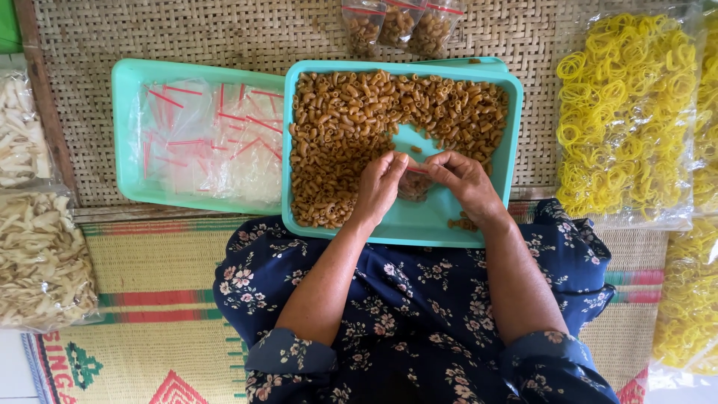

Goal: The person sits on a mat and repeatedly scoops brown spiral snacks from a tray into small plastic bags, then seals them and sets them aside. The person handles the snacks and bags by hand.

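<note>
We see a turquoise tray (499, 196) at the centre, heaped with golden-brown macaroni (351, 120). At nine o'clock sits a second turquoise tray (127, 135) of clear little bags (202, 138) with red strips. At three o'clock we have bright yellow rubber bands (624, 112) in clear plastic. At six o'clock comes a navy dress (404, 314) scattered with pale pink flowers. Far at nine o'clock lie cream-white chips (41, 258). Underneath, we get a tan woven mat (247, 34), and at seven o'clock a straw-coloured mat (157, 299) striped red and green.
</note>
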